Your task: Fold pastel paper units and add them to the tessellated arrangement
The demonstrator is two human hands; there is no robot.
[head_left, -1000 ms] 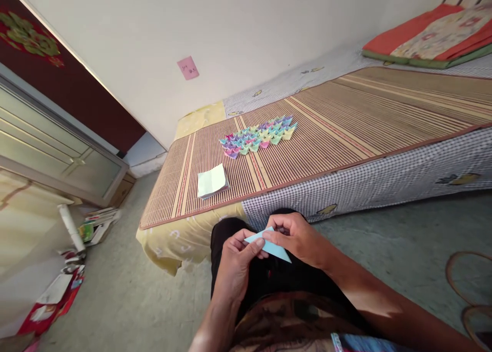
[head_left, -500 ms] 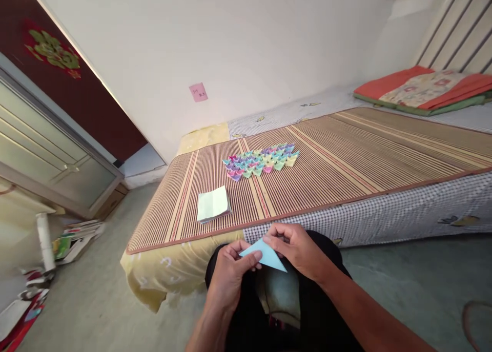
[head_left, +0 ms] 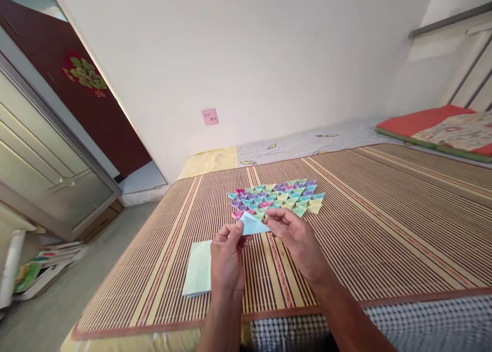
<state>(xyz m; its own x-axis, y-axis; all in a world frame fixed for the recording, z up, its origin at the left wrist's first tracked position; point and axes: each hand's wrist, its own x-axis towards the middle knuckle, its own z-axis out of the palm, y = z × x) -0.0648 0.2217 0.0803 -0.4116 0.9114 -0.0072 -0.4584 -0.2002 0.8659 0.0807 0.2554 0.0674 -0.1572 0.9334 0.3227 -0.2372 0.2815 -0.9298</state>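
A light blue sheet of paper (head_left: 253, 224), folded to a triangle, is held up over the mat. My left hand (head_left: 227, 260) pinches it at the left, with the thumb on the near face. At the right corner, the fingertips of my right hand (head_left: 298, 242) close on the paper. Just beyond it stand rows of small folded paper boats (head_left: 279, 201) in pink, purple, blue, green and yellow. A stack of pale green paper (head_left: 198, 272) lies left of my left hand, which hides its right part.
A striped bamboo mat (head_left: 365, 234) covers the bed. Folded orange-and-floral bedding (head_left: 442, 129) rests at the far right. On the white wall is a pink note (head_left: 210, 117). Papers (head_left: 49, 265) lie on the floor at the left, near a glazed door (head_left: 54, 157).
Both hands have carried the blue paper from over my lap forward above the mat, close to the boats. The view has moved nearer to the bed.
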